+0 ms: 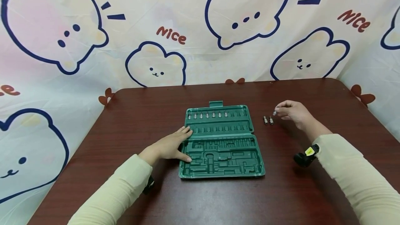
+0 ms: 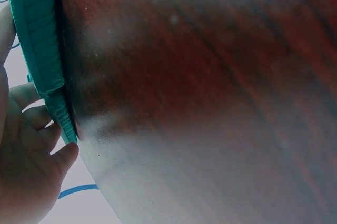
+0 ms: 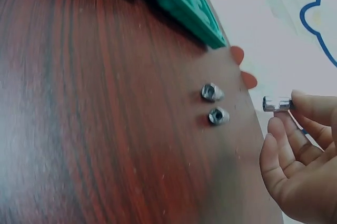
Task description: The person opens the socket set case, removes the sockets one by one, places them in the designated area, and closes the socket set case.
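A green tool case [image 1: 220,133] lies unfolded on the table, its moulded slots facing up. Several small metal sockets [image 1: 207,115] sit in a row in its upper half. My left hand [image 1: 170,145] rests on the case's left edge with fingers spread; the left wrist view shows its fingers [image 2: 66,156] against the green side. To the right of the case, my right hand [image 1: 292,113] pinches a shiny socket [image 3: 277,104] between thumb and fingertips, above the table. Two more sockets [image 3: 211,92] lie side by side on the wood, just left of that hand.
The dark red-brown table [image 1: 140,114] extends around the case on all sides. Behind it hangs a pale cloth [image 1: 200,61] printed with cartoon bears. A green latch tab [image 1: 216,103] sticks out from the case's far edge. Black wrist cameras [image 1: 304,159] are strapped to both wrists.
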A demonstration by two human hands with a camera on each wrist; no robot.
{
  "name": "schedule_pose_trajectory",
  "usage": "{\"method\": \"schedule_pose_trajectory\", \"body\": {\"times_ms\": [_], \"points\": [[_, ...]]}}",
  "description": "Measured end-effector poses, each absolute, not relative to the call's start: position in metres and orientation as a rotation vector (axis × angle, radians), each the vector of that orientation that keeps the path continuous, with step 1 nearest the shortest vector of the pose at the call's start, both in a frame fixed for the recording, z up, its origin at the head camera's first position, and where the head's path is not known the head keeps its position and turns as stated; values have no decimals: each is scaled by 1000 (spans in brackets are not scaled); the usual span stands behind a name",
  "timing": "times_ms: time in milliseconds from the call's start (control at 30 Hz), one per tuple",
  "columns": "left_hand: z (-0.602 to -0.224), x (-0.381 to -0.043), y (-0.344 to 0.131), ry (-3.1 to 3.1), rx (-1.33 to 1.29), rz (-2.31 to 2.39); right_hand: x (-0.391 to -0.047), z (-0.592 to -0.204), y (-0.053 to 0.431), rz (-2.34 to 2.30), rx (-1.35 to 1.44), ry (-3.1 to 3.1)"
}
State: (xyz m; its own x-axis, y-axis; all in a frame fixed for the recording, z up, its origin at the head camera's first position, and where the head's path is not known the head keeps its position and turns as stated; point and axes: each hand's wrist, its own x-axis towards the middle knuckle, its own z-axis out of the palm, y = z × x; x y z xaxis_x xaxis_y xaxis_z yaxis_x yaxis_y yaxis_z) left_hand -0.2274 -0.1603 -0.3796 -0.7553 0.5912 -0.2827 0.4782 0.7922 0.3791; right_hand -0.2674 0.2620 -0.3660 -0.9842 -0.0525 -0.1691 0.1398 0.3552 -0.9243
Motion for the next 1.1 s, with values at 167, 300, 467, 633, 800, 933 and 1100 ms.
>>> {"method": "schedule_pose_trajectory", "body": {"times_ms": [167, 300, 467, 633, 800, 933, 1100], "points": [[-379, -227, -160, 2593, 814, 396, -267, -371, 270, -1607, 98, 2495], [-379, -228, -160, 2595, 815, 392, -267, -373, 272, -1549, 95, 2509], [-379, -227, -160, 2599, 805, 388, -267, -373, 270, -1470, 51, 2517], [-379, -227, -160, 2604, 796, 384, -270, -375, 268, -1366, 29, 2522], [-379, -226, -160, 2603, 791, 384, -272, -379, 269, -1327, 33, 2515], [-378, -226, -159, 2603, 788, 386, -273, -381, 269, -1355, 40, 2504], [-377, -225, -159, 2606, 792, 388, -276, -383, 266, -1381, 52, 2489]]}}
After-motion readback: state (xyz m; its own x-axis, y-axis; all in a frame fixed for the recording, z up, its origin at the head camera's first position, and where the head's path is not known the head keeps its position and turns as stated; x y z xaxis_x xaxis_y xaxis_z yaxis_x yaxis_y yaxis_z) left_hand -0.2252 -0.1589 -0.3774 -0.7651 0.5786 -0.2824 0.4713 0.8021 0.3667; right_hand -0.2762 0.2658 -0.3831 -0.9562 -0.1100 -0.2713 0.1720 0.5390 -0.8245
